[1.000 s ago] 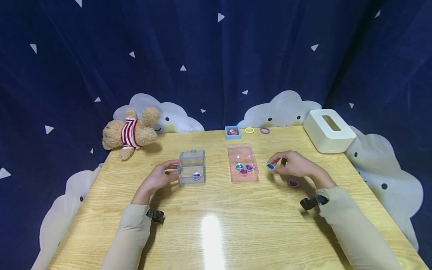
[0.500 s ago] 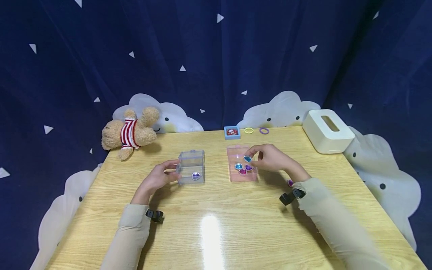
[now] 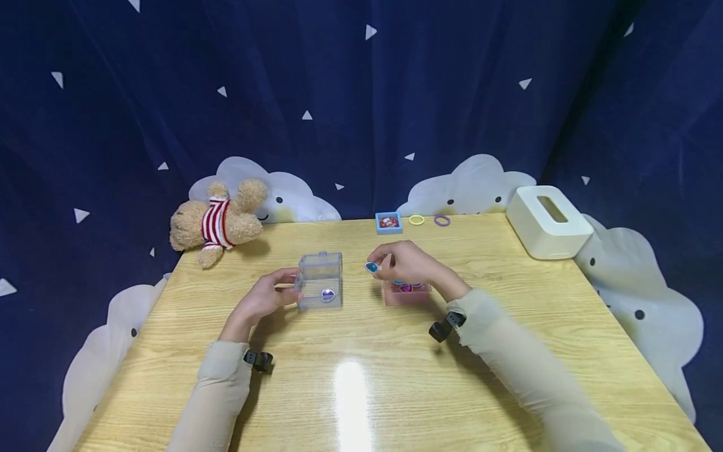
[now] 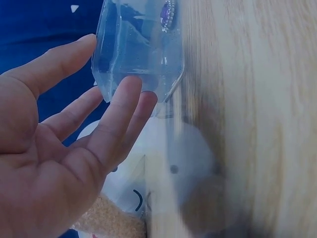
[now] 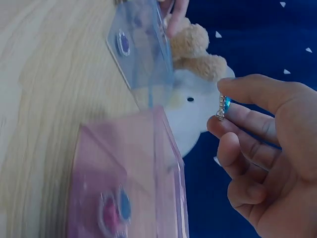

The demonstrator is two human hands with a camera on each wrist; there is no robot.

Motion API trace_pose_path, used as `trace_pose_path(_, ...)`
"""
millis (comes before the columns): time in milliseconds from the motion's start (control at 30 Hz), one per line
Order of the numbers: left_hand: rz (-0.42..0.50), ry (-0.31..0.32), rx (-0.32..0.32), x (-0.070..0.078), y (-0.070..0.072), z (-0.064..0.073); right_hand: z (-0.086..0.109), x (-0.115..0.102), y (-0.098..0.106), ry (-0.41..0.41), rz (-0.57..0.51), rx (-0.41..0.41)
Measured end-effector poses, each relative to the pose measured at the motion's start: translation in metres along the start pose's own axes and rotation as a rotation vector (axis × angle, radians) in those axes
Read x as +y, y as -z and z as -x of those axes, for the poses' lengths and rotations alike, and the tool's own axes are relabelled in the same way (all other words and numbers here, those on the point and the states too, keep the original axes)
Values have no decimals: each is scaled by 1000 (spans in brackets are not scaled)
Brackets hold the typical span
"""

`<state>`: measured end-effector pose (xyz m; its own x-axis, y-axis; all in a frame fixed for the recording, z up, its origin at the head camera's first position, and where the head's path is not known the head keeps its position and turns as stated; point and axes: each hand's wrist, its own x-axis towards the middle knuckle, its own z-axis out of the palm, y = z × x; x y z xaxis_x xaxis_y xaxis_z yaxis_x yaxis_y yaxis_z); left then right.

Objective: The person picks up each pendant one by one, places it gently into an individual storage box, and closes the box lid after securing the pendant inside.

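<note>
My right hand (image 3: 415, 262) pinches a blue gem (image 3: 371, 267) with a silver beaded rim between thumb and fingertips, in the air between the two boxes. Below that hand stands a pink see-through box (image 3: 408, 299), its lid up and mostly hidden in the head view. Inside it lie a magenta gem (image 5: 110, 214), a blue one (image 5: 124, 204) and a purple one. To the left is a clear bluish box (image 3: 319, 270), also with its lid up, holding one purple gem (image 3: 328, 295). My left hand (image 3: 268, 296) has its fingers extended, fingertips right at that box's left side.
A teddy bear (image 3: 217, 223) in a striped shirt lies at the back left. Along the back edge are a small blue square box (image 3: 389, 223), a yellow ring (image 3: 416, 220) and a purple ring (image 3: 442, 220). A white tissue box (image 3: 549, 226) stands back right.
My right hand has carried the blue gem leftward across the pink box toward the clear one. The loose magenta gem on the right is now hidden by the right arm. The left hand stays put.
</note>
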<state>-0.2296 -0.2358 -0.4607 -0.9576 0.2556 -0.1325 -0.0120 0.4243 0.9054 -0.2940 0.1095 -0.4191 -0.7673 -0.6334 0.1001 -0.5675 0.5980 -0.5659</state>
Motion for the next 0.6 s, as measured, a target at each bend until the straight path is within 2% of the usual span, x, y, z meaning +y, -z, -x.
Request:
trace_pose_path(233,-11,22,-2,2,1,0,-17,-17,-19,-7,27,-7)
trace_pose_path(600,8,20,9,1,0,0,-42,-42,-42,-12,40,-19)
